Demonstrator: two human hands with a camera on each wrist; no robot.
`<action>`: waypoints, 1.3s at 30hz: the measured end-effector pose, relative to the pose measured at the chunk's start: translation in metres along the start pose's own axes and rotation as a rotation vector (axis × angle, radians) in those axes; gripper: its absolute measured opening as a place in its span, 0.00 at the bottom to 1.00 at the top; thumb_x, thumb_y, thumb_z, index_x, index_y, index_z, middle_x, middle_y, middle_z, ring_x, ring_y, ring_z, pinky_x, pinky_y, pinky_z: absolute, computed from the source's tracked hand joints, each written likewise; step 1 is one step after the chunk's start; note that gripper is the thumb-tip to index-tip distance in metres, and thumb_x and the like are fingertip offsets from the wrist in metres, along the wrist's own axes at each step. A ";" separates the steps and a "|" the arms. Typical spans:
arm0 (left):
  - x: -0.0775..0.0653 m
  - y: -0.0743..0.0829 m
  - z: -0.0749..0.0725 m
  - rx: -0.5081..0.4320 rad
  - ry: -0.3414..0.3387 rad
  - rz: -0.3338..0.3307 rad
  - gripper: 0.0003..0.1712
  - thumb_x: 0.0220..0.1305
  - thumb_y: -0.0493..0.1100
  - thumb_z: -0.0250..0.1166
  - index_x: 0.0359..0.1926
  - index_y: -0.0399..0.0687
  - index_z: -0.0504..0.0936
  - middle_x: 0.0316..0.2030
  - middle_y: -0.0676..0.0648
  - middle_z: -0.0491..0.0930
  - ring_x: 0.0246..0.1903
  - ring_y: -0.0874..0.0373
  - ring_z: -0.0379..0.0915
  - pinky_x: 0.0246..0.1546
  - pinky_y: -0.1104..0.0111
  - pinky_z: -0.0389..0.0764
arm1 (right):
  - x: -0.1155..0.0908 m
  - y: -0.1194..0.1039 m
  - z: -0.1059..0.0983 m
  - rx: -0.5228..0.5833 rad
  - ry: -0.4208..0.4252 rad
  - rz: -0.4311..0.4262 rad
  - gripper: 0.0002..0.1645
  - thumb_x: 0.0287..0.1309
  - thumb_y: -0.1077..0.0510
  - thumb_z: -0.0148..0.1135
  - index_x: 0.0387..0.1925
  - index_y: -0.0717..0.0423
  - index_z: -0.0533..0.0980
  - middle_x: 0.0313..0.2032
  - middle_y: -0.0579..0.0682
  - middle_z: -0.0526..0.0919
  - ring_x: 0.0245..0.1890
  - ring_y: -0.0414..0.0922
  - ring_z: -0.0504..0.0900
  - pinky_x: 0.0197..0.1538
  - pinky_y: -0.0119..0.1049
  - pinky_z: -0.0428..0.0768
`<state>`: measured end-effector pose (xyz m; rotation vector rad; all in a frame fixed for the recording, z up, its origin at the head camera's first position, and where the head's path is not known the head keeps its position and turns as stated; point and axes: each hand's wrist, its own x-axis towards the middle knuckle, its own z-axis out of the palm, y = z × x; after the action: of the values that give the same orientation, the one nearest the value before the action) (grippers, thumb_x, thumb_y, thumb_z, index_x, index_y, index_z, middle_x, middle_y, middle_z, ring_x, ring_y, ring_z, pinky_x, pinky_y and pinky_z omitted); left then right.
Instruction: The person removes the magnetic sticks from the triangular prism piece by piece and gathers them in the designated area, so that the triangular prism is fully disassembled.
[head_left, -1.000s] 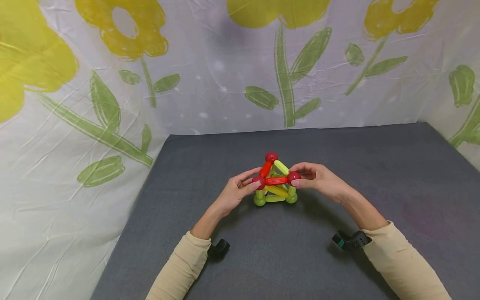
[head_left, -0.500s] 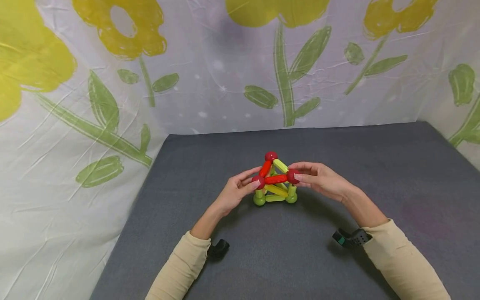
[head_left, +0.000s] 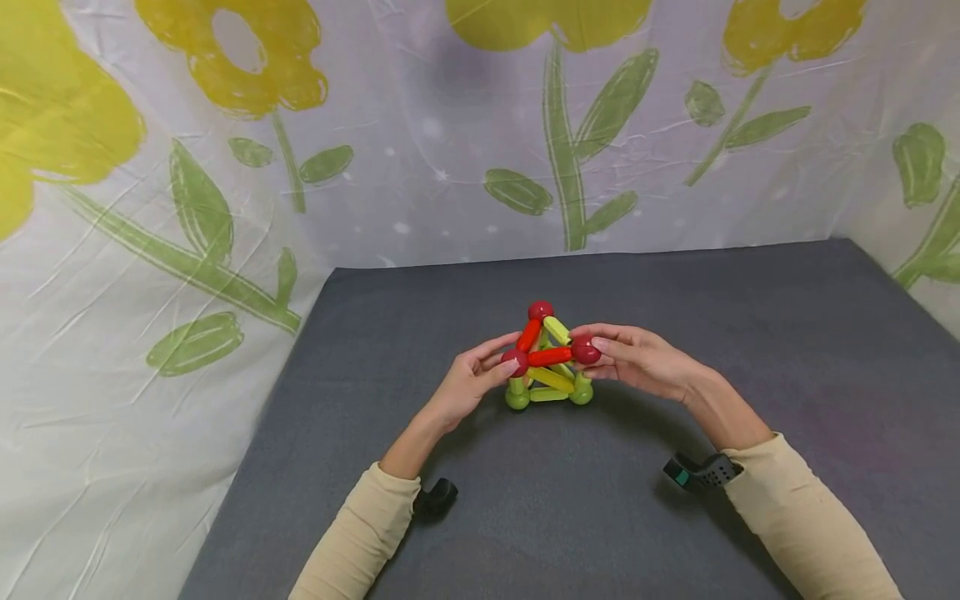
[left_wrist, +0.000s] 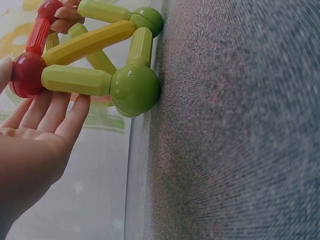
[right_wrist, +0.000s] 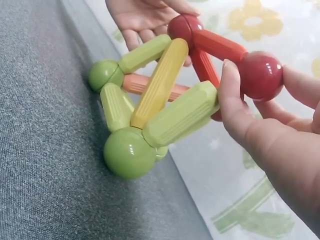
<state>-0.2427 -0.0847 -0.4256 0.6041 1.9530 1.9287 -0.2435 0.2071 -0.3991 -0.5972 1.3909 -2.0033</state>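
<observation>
L sleeve (head_left: 360,529) & R sleeve (head_left: 813,517): beige, sl. creased. Blk wrist device (head_left: 435,500) behind L hand (head_left: 465,387); blk perf. strap (head_left: 722,472) w/ teal mark (head_left: 682,477) behind R hand (head_left: 651,362).

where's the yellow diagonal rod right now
In the head view, the yellow rod slants below the near red rod, from the red ball in the left hand down to the right green ball.

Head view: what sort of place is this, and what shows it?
Probably an indoor play or recording corner: a flat dark grey tabletop, white, yellow-flowered sheeting behind it, and a red, green and yellow, plastic-looking toy of balls and rods.
</observation>
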 end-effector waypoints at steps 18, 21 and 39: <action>0.000 0.000 -0.003 0.001 0.008 -0.005 0.27 0.69 0.37 0.58 0.68 0.42 0.66 0.58 0.37 0.73 0.51 0.50 0.75 0.55 0.58 0.73 | 0.003 -0.003 -0.020 0.116 0.357 -0.085 0.12 0.69 0.64 0.51 0.47 0.51 0.78 0.45 0.48 0.81 0.44 0.44 0.80 0.52 0.34 0.77; 0.000 0.000 -0.002 0.012 0.001 -0.016 0.27 0.69 0.37 0.57 0.68 0.42 0.65 0.58 0.36 0.72 0.52 0.49 0.74 0.56 0.58 0.72 | 0.001 0.001 -0.032 0.092 0.439 -0.044 0.11 0.68 0.61 0.53 0.49 0.52 0.76 0.44 0.47 0.82 0.44 0.44 0.81 0.54 0.35 0.76; -0.008 0.022 0.004 0.012 -0.013 -0.020 0.28 0.70 0.34 0.56 0.68 0.36 0.63 0.58 0.33 0.72 0.53 0.49 0.73 0.59 0.49 0.66 | 0.003 0.004 -0.098 -0.076 0.642 0.094 0.31 0.65 0.58 0.58 0.64 0.67 0.60 0.38 0.40 0.82 0.40 0.35 0.81 0.53 0.32 0.76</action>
<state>-0.2326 -0.0856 -0.4047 0.5967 1.9562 1.8976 -0.3107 0.2685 -0.4360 0.1080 1.8217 -2.1662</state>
